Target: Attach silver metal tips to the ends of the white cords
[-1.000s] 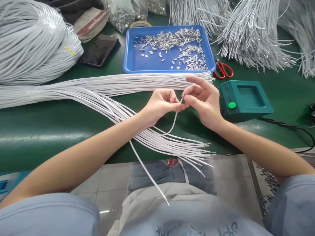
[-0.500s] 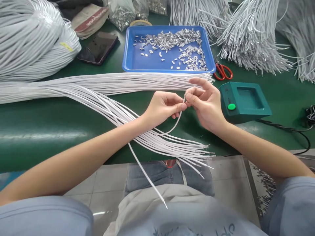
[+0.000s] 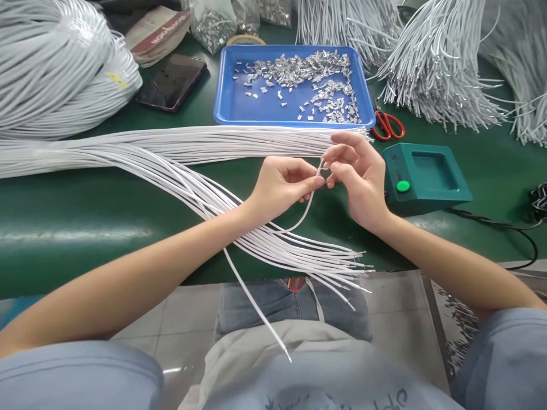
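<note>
White plastic-coated cord point(image 3: 308, 206), pinched near its tip by the closed left hand point(image 3: 282, 185) above the green table point(image 3: 85, 216); right hand point(image 3: 359, 173) fingers close on the tip, seemingly fitting a metal clip that needs steady alignment.

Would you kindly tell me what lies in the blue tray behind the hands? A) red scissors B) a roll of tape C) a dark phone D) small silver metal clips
D: the blue tray holds scattered small silver metal clips; the red scissors lie on the table beside it.
</note>
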`<state>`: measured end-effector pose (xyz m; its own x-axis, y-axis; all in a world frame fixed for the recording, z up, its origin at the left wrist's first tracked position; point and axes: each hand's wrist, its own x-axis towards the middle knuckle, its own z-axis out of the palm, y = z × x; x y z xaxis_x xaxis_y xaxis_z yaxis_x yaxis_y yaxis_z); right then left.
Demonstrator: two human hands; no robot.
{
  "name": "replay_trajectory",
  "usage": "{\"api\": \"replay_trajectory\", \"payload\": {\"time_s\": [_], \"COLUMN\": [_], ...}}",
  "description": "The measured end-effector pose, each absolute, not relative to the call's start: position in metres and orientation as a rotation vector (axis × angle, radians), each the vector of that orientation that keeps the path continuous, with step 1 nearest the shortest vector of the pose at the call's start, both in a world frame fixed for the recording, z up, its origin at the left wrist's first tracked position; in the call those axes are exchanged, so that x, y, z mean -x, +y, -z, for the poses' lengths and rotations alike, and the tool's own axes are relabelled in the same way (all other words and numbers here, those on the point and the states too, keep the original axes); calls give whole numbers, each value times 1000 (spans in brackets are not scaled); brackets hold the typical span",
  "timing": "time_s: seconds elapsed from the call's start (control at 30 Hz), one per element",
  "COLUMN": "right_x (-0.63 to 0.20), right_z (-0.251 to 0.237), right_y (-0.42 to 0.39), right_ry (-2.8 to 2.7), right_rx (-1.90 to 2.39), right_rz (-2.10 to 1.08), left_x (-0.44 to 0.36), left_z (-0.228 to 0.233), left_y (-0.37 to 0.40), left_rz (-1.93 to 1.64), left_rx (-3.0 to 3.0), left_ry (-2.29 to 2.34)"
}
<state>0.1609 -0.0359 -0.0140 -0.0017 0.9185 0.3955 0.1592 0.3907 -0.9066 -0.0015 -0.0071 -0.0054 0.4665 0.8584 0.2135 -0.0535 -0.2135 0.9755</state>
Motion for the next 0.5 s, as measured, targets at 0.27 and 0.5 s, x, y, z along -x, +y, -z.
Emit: {"api": "replay_trajectory", "payload": {"time_s": [0.27, 0.5], "right_x": [-158, -160], "right_z": [10, 15], "right_y": [-39, -38], "right_ry": [-1458, -1397], "right_rx": [1031, 1001], "right_rz": [-796, -914], "left_x": [1, 0], "left_z": [5, 6], "left_y": [-7, -9], "left_rz": [-991, -987], "left_rx": [-1585, -1562], "left_ry": [723, 720]}}
